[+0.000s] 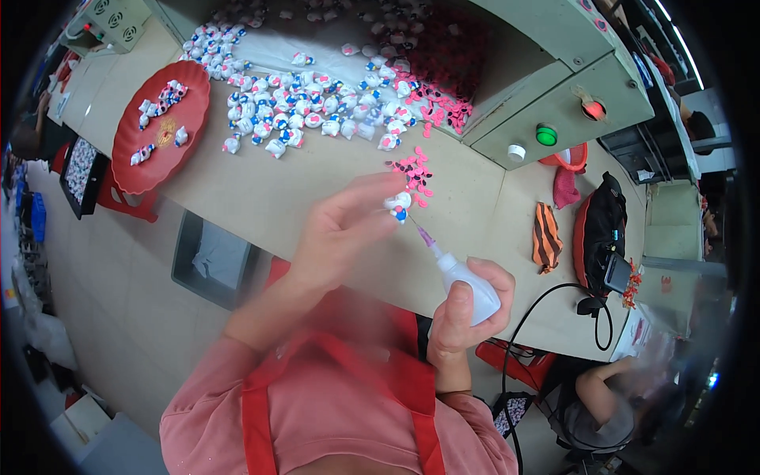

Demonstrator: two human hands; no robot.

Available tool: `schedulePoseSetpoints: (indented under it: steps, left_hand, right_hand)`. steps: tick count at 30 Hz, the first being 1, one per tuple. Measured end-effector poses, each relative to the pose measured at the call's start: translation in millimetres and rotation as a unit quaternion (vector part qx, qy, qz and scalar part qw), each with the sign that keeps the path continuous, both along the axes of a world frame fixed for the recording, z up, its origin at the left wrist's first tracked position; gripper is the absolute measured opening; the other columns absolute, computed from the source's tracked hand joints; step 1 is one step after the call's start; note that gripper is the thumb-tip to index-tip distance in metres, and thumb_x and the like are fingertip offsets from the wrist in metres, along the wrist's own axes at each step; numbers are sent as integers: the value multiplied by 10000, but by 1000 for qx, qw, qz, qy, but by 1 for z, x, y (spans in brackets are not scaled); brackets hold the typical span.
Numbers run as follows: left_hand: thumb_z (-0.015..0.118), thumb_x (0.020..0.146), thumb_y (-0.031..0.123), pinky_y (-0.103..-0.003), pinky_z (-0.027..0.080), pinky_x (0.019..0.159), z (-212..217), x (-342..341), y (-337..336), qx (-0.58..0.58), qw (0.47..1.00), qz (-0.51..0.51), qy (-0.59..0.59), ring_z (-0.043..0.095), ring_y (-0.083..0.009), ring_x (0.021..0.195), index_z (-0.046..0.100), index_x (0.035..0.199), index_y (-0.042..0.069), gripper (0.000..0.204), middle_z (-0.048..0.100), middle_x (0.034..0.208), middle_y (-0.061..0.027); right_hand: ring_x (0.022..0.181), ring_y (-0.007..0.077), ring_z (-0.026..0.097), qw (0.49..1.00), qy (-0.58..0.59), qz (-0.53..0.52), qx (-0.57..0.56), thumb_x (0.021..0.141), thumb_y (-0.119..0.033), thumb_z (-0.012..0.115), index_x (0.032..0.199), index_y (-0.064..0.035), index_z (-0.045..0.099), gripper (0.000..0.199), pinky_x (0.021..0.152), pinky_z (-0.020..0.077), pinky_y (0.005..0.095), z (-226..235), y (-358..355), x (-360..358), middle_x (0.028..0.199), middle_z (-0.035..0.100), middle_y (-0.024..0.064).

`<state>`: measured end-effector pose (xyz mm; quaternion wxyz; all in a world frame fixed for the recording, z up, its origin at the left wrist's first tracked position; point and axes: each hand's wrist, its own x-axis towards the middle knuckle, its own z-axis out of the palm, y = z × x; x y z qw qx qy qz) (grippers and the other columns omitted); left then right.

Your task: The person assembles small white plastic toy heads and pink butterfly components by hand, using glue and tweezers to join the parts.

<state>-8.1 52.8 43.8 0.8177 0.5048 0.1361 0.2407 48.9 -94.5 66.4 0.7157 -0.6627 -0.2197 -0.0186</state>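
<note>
Pinched in the fingers of my left hand is a small white and blue figurine; that hand is a little blurred. My right hand is wrapped round a white squeeze bottle with a purple needle tip. The needle points up and left, close to the figurine; I cannot tell whether it touches. Just beyond my left fingertips, small pink and dark pieces are scattered on the tabletop. Farther back lies a large spread of similar white and blue figurines.
A grey-green machine housing with a green button stands at the back right. On the left is a red scalloped tray with several figurines. At right sit a striped cloth, a black bag and a cable. A person works at lower right.
</note>
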Motion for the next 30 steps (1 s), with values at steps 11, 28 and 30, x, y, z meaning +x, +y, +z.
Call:
schedulePoseSetpoints:
  steps: [11, 28, 30]
  left_hand:
    - [515, 781, -130, -301, 430, 894, 0, 0, -5, 17, 999, 39, -18, 509, -211, 1094, 494, 1191, -23, 424, 509, 1196, -164]
    - [501, 771, -155, -299, 437, 889, 1, 3, -10, 55, 998, 24, 3, 512, -199, 1077, 492, 1204, -26, 452, 513, 1174, -155]
    - [494, 770, -165, -294, 443, 887, 0, 2, -8, 85, 996, 33, -4, 516, -198, 1070, 501, 1194, -31, 444, 513, 1168, -155]
  right_hand:
    - [651, 127, 546, 987, -140, 43, -68, 745, -71, 622, 950, 28, 526, 247, 584, 433, 221, -9, 2, 7, 813, 587, 110]
    - [574, 169, 602, 984, -154, 66, -68, 724, -42, 636, 907, 38, 548, 218, 516, 462, 241, -8, 1, 15, 712, 620, 131]
    - [570, 174, 606, 980, -163, 78, -79, 719, -42, 636, 901, 36, 551, 215, 513, 462, 244, -6, 0, 16, 704, 621, 129]
